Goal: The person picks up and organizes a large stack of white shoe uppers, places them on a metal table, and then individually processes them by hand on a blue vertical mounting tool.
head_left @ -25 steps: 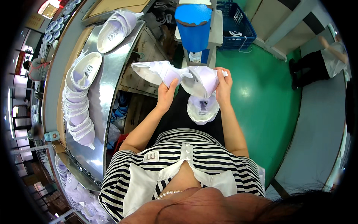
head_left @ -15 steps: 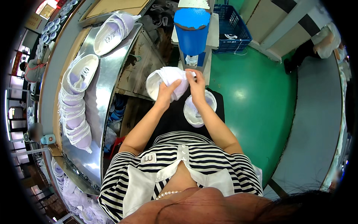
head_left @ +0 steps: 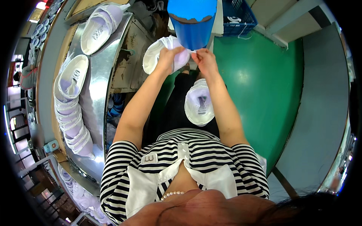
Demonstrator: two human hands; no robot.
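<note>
Gripping a lilac-and-white shoe upper (head_left: 152,59) near the blue cylinder's (head_left: 193,33) lower end, the left hand (head_left: 168,58) curls around its side while the right hand (head_left: 206,61) pinches its small white tab (head_left: 194,52), fingertips together.

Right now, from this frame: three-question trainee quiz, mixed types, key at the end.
1. Short answer: which hand has its palm side against the middle of the held shoe upper?

2. Multiple choice: where is the upper nearest the striped shirt?
A) Inside the crate
B) On the lap
C) On the floor

3. True or false: a row of nested uppers lies on the metal bench at the person's left.

Key
1. The left hand
2. B
3. True
</note>
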